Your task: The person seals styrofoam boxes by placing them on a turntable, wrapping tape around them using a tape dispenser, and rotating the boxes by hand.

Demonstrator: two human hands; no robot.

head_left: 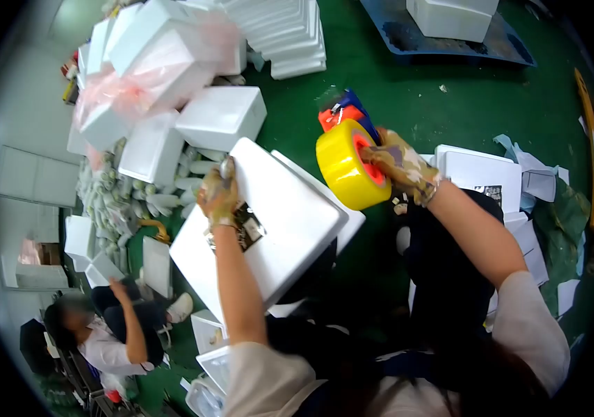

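- Floor (436,94): green, with scattered scraps.
- Wall (29,128): pale, at left, panelled lower down.
- Pallet (397,47): blue, flat on the floor, upper right.

Extends left arm (238,285) and right arm (477,233) forward, apart; curls left hand (219,194), angles right hand (404,167) inward, fingers bent.

Ahead of our right hand (404,167), we have bare green floor (422,97) up to the blue pallet (460,52); left of our left hand (219,193), piled foam boxes (165,76) block passage.
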